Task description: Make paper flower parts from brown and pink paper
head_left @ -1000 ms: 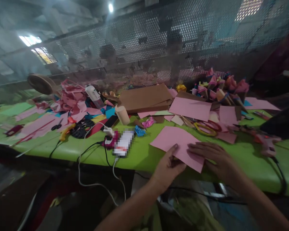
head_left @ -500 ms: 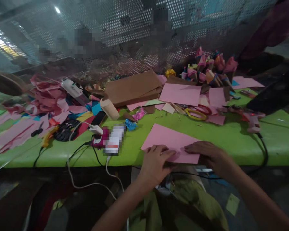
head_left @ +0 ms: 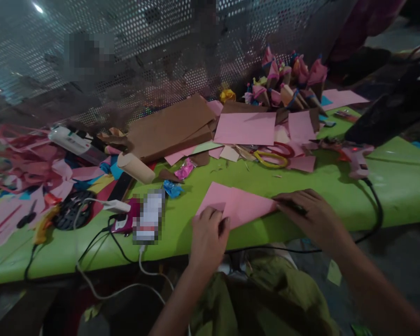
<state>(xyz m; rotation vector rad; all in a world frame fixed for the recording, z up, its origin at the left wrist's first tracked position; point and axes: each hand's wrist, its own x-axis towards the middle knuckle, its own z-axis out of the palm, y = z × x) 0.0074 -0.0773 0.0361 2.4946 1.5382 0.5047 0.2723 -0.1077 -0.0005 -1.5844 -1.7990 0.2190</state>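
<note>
One pink sheet [head_left: 244, 206] lay folded. The right hand [head_left: 310, 211] pinched its three-o'clock tip; the left hand [head_left: 209, 235] touched it, grip unclear.

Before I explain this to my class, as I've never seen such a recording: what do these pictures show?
No machine here: a person works bare-handed, seen by one camera worn on that person's head. The left hand rests on a folded pink sheet; the right hand touches its pointed end. Whether either hand pinches the paper is unclear. On the green table lie a phone, a cardboard tube, brown sheets and a pale glue gun, with pink paper bundles at the back.
</note>
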